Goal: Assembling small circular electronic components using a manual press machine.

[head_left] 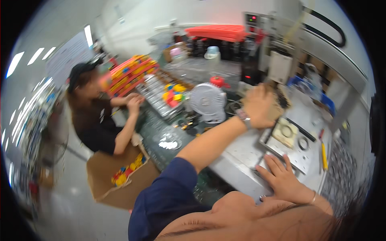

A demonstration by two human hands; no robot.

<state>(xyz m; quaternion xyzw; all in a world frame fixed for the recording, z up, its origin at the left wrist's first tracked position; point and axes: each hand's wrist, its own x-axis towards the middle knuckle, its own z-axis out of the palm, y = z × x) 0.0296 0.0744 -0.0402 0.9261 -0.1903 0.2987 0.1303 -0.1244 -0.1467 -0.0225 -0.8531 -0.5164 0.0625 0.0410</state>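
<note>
My left hand is stretched out flat with its fingers spread, beside a brownish piece with a dark patch under the bench machine's pale head. What lies beneath that palm is hidden. Close to me, my right hand has its fingers apart at the near edge of a silver metal plate. On this plate sit a cream block bearing a ring shape, a loose dark ring and a black bar. Neither hand visibly holds anything.
A yellow-handled tool lies right of the plate. Left of my arm stand a small white fan and clear trays. A co-worker works at the bench's left side, behind a carton with yellow and red parts. Blue bins stand far right.
</note>
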